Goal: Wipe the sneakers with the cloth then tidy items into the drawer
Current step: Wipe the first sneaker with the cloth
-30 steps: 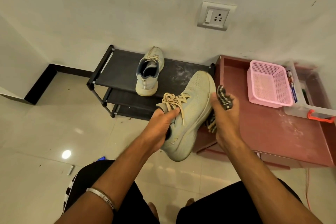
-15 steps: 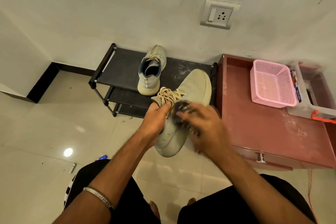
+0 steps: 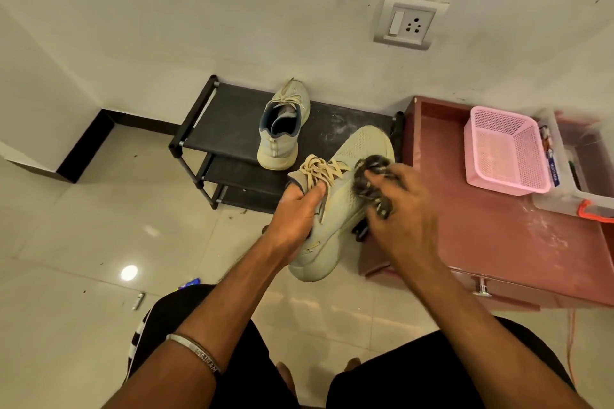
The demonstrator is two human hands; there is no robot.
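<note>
The top of the black shoe rack is bare to the left of 1 sneaker. On the red cabinet, the near part is bare. A pink basket and a clear box fill the back right.

A pale beige knit sneaker with tan laces is held up in the air, toe pointing away and tilted to the right, its heel lowest. A dark, patterned cloth, bunched into a wad, presses against the sneaker's right side near the laces. The matching second sneaker stands upright on the top shelf of a black shoe rack, heel toward the viewer, laces loose. To the right, the red drawer is closed, its metal knob showing.
</note>
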